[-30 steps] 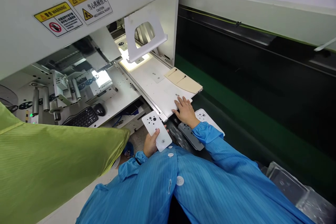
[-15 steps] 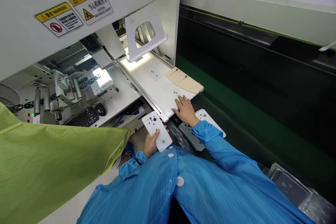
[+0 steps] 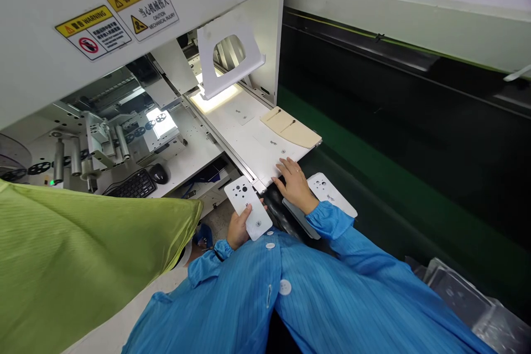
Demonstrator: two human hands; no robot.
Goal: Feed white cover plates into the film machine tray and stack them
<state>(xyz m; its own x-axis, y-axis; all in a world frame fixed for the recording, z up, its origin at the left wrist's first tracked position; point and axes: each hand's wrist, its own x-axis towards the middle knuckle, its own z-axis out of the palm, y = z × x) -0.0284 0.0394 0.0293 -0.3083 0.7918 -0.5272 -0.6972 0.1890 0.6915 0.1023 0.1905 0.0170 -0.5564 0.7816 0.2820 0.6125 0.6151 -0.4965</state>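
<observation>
My left hand (image 3: 238, 229) grips a white phone back cover (image 3: 254, 211) with camera holes at its upper end, thumb on top and fingers beneath. My right hand (image 3: 296, 183) has its fingers stretched out over the near edge of the white machine bed (image 3: 238, 135), holding nothing. Just beyond its fingertips a white phone back cover (image 3: 277, 148) lies flat on the bed, its outline hard to see. Another cover (image 3: 244, 116) lies deeper on the bed. Beside my right wrist rest a white cover (image 3: 337, 199) and a grey one (image 3: 298, 218), the grey partly hidden.
A cream plate (image 3: 290, 128) borders the bed's right side. Above it hangs a white bracket (image 3: 207, 80). A dark green belt (image 3: 394, 193) runs along the right. Left are a keyboard (image 3: 135, 185), a mouse (image 3: 159, 173) and a person's yellow-green sleeve (image 3: 83, 254).
The cover near my right fingertips has slid inward along the bed. My right hand has drawn back slightly toward me. My left hand keeps its cover in place. The yellow-green sleeve has shifted.
</observation>
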